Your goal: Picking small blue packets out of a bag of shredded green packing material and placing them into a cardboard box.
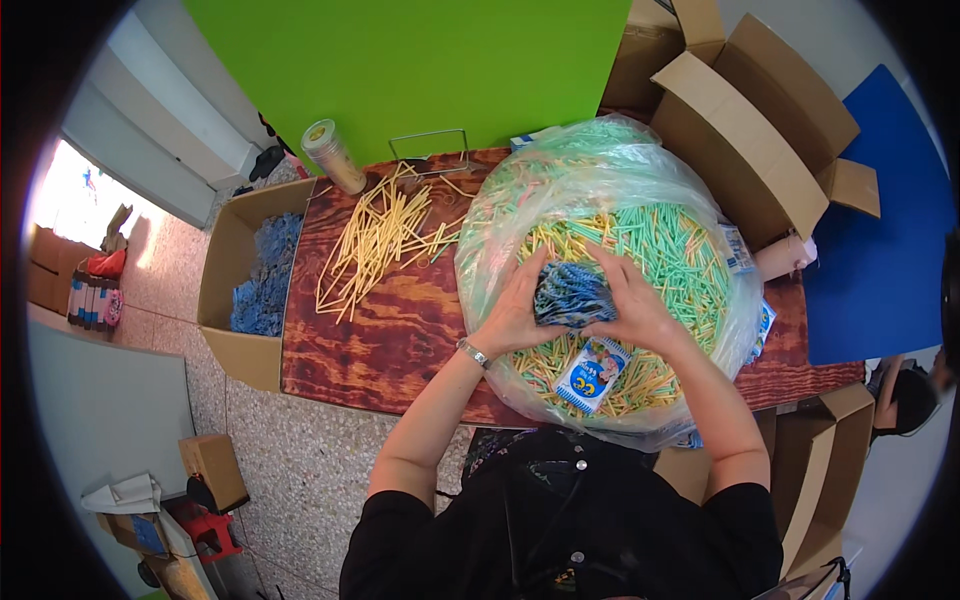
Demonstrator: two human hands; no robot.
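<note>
Both my hands are raised over a large clear plastic bag [478, 270] filled with thin green, yellow and orange sticks [690, 262]. Between them is a stack of flat blue packets [574, 297], seen from its edges. My left hand [516, 308] grips the stack's left side, thumb at the near edge. The fingers of my right hand [640, 310] curve round its right side. Just below my hands, a blue-and-white packet [592, 374] lies tilted on the sticks.
Loose pale yellow sticks [385, 235] lie on the red-brown wooden table [400, 362], near stacked clear cups [333, 157] and a wire stand [430, 140]. An open carton [250, 352] at left holds blue packets. More cartons [745, 130] stand right. Someone's arm [886, 395] shows far right.
</note>
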